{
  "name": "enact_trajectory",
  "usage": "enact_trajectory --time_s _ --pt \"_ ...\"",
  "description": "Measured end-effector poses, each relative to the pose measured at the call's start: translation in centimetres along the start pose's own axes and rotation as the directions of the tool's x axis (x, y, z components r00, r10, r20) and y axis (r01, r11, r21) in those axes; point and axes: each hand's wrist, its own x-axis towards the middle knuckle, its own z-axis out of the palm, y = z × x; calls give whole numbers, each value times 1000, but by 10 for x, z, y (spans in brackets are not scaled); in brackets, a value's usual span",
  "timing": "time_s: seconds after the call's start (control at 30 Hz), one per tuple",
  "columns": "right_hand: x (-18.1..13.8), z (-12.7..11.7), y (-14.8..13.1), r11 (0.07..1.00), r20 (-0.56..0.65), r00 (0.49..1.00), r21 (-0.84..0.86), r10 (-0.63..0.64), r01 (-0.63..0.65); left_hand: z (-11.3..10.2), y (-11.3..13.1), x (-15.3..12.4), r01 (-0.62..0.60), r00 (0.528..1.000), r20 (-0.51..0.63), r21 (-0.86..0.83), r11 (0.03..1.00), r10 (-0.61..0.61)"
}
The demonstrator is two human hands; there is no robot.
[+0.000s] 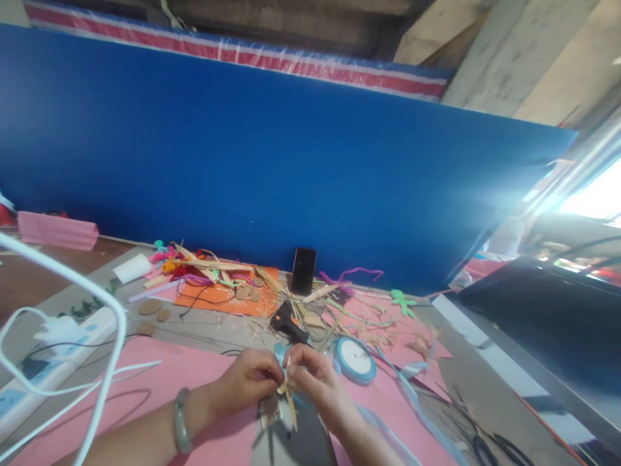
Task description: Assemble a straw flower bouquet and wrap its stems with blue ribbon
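My left hand (250,382) and my right hand (315,378) meet low in the middle of the view, both with fingers pinched together on a small bundle of tan straw strips (290,396) wrapped with light blue ribbon (281,353). The strips hang down below the fingers. A jade bangle (180,421) sits on my left wrist. A spool of light blue ribbon (355,359) lies just right of my right hand, with loose ribbon (412,401) trailing off to the right over the pink sheet (194,375).
A black glue gun (287,321) lies just beyond the hands. A phone (303,271) leans on the blue board (272,175). Straw, pipe cleaners and cardboard discs litter an orange sheet (218,296). A white power strip (53,353) and cables are at left. Scissors (480,446) lie at right.
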Motion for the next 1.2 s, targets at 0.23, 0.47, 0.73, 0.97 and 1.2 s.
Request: enact_trajectory --time_s 0.23,0.47,0.73,0.97,1.2 --pt "-1 5 -3 970 -47 995 -231 -84 71 -2 7 1 31 999 -7 10 999 -31" --pt "8 -40 -31 973 -406 902 -225 -148 58 -3 5 3 174 973 -118 -196 965 -199" --pt "-13 -159 -63 181 -496 867 -859 -54 -480 -9 -1 11 187 921 -245 -406 894 -304" --pt "-28 -174 -10 49 -506 862 -861 23 -507 -10 2 12 157 901 -316 -401 902 -298" --pt "-34 -175 -9 103 -529 848 -845 -18 -525 -14 0 13 132 897 -340 -403 905 -283"
